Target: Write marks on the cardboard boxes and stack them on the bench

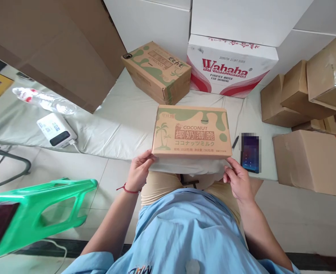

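A closed cardboard box with green print and the word COCONUT point(192, 133) lies in front of me at the near edge of the cloth-covered table point(113, 131). My left hand point(139, 170) pinches its near left corner, a red string on the wrist. At the near right corner is my right hand point(238, 179), index finger against the box's lower edge and the other fingers curled. Behind it, turned at an angle, sits a similar coconut box point(159, 72) with handwriting on top.
A white Wahaba box point(231, 68) stands at the back. Right: a phone point(250, 153), a pen point(235, 142) and several brown boxes point(308, 163). Left: a bottle point(45, 101), a white power bank point(56, 130), a large carton point(56, 49) and a green stool point(28, 205).
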### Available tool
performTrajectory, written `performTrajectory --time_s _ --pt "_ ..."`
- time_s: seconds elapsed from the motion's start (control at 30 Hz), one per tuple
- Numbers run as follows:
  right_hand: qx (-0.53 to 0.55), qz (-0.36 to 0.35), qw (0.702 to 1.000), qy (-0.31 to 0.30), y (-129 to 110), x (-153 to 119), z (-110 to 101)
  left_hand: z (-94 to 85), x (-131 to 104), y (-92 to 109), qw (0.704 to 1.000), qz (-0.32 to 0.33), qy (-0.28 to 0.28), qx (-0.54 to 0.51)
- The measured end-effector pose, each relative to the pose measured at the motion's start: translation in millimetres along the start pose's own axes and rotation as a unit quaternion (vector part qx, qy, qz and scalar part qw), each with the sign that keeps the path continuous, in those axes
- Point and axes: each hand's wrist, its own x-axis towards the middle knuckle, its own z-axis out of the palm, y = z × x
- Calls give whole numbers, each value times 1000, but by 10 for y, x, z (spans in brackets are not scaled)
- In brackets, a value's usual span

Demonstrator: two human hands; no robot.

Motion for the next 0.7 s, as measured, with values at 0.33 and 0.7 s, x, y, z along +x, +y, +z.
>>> performTrajectory --time_s 0.33,0.7 --pt "147 -8 989 27 -26 93 -78 271 -694 756 928 299 -102 198" --pt "58 -92 993 48 -184 -188 -119 270 -666 371 996 86 3 4"
